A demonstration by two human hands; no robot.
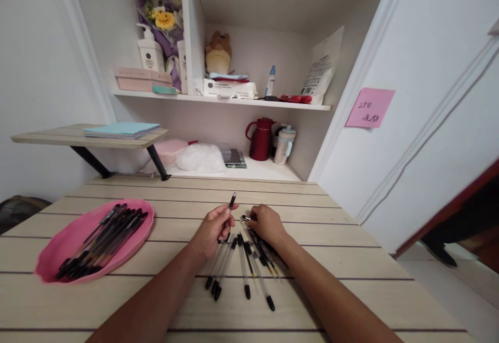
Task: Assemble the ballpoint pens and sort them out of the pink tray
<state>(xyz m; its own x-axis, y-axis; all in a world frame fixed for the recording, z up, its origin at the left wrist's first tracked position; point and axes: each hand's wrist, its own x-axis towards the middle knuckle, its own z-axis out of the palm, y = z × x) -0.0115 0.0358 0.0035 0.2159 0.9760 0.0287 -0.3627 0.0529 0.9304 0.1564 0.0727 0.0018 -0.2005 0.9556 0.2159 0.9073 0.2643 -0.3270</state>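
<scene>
Your left hand [212, 228] pinches one pen [232, 200] between thumb and fingers, its tip tilted up and away from you. Your right hand [267, 224] sits just beside it, fingertips closed narrowly on a small dark piece [246, 218] – too small to identify. Both hands rest over a scatter of loose pens [245, 273] lying on the wooden table [351, 280]. Well to your left, a pink tray [50, 270] holds a bundle of black pens [102, 239] laid slantwise.
</scene>
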